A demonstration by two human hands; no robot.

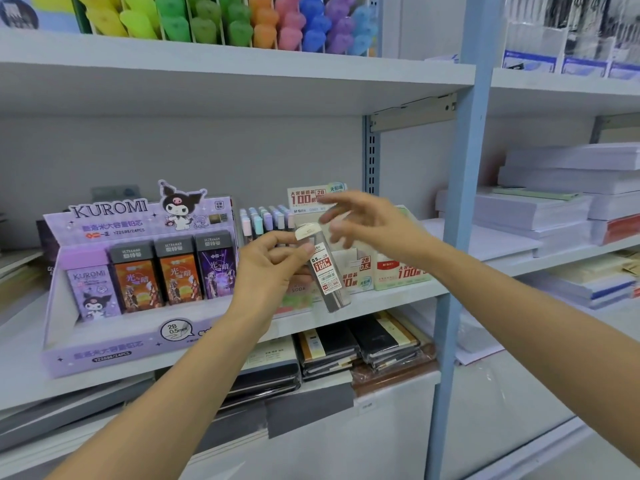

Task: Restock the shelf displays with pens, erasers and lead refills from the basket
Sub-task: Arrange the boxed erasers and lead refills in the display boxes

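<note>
The left hand [273, 268] held a clear, flat plastic lead refill case [327, 271] with a cream cap and a red-and-white label. The case hung tilted in front of the white middle shelf [391, 296], cap up and leaning left. The left fingers [284, 239] were curled and pinched it near the cap, with the forefinger along the top and the thumb against its side; most of the case stuck out below and to the right of them.

The right hand [369, 221] hovered just above and to the right of the cap. Its fingers [337, 199] were spread and relaxed, blurred, gripping nothing; whether a fingertip touched the case could not be told.

Behind the case stood a cream cardboard display box [388, 270] printed with "100", and left of that a row of pastel-capped refill cases [265, 220]. Further left sat a purple Kuromi cardboard display box [138, 216] holding upright packs.
</note>
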